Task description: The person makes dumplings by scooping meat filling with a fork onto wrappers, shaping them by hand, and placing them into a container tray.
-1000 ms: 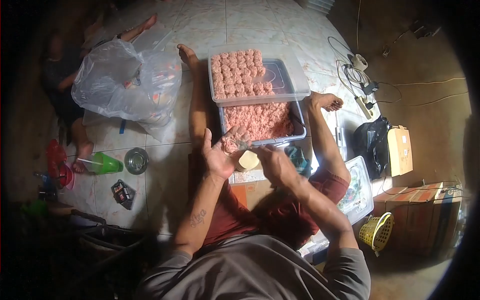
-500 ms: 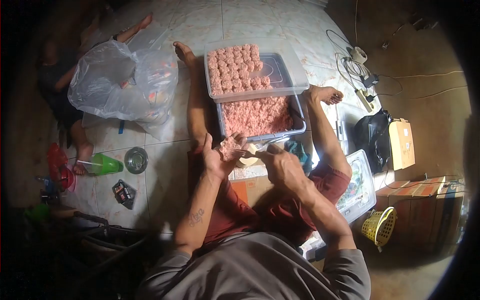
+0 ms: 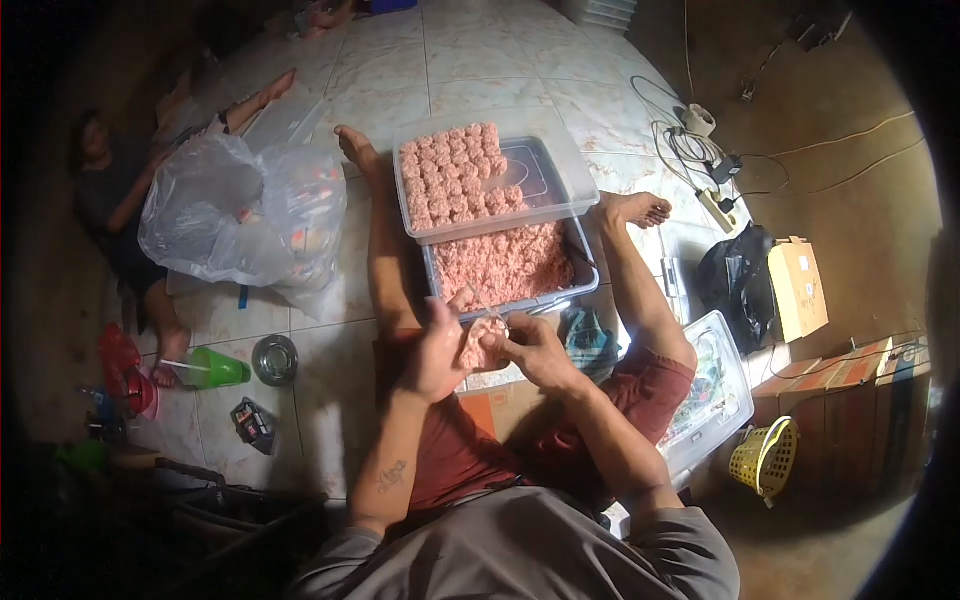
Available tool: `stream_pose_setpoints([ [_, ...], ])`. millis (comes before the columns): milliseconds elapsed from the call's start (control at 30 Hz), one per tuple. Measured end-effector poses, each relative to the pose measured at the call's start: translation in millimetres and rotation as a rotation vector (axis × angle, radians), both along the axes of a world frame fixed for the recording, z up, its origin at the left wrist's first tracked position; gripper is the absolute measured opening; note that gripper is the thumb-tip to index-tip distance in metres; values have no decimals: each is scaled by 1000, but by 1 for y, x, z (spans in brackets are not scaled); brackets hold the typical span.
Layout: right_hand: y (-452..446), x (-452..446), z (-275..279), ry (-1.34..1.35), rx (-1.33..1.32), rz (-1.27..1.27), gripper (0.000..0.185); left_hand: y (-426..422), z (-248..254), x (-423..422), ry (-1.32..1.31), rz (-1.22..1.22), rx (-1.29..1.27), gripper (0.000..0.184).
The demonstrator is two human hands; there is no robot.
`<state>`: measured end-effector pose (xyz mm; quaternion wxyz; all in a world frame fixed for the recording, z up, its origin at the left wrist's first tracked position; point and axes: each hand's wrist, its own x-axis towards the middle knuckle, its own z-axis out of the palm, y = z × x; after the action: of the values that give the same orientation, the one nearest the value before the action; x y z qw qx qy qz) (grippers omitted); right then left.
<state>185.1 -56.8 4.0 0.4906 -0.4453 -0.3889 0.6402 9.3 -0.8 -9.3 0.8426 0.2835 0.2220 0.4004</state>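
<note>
My left hand (image 3: 437,355) curls around a lump of pink minced mixture (image 3: 479,347), thumb raised. Against the lump's right side press the thumb and fingers of my right hand (image 3: 541,352). A thin shiny edge shows above the lump; what it is I cannot make out, and no fork is visible. Just beyond my hands stands a grey tub (image 3: 588,285) holding loose pink mixture (image 3: 505,262). Across its far part rests a clear plastic tray (image 3: 575,195) with rows of rounded pink balls (image 3: 450,170) on its left side.
A large clear plastic bag (image 3: 200,215) lies left, beside a seated person (image 3: 115,185). Nearer are a green cup (image 3: 215,368) and a glass dish (image 3: 275,360). To the right are cables (image 3: 690,150), a lidded box (image 3: 715,385), a yellow basket (image 3: 765,458) and cardboard boxes (image 3: 830,420).
My hands have come together lower down. The fork my right hand held no longer shows, and that hand now presses on the pink lump. The view has shifted slightly.
</note>
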Motion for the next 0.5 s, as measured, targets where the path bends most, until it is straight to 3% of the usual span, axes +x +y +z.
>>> stream_pose_setpoints([
  [67, 2, 1, 47, -1, 49, 35, 28, -2, 46, -21, -237, -219, -104, 72],
  [100, 6, 3, 59, -40, 86, 129, 28, 4, 42, -28, -179, -261, -75, 68],
  [133, 13, 6, 72, -81, 129, 227, 28, 15, 14, -29, -79, -277, 159, 52],
  [200, 32, 12, 94, -384, 170, 354, 42, 15, -5, -30, 310, -314, 501, 41],
  [233, 38, 15, 93, -571, 268, 288, 46, 14, -8, -28, 440, -325, 612, 38],
  [267, 43, 17, 86, -756, 366, 220, 51, 13, -13, -24, 518, -220, 921, 35],
  [333, 39, 15, 69, -536, 306, -38, 39, 18, 8, -18, 844, 96, 1570, 32],
  [367, 33, 19, 65, -549, 290, -71, 34, 13, 1, -16, 856, 109, 1562, 32],
  [400, 24, 21, 58, -561, 275, -106, 30, 7, -12, -13, 908, 407, 1386, 24],
  [467, -3, 17, 20, -362, 33, -100, 26, 10, -17, -15, 943, 695, 1194, 17],
  [500, -16, 13, -4, -222, -15, -69, 23, 16, -13, -15, 928, 566, 1224, 20],
])
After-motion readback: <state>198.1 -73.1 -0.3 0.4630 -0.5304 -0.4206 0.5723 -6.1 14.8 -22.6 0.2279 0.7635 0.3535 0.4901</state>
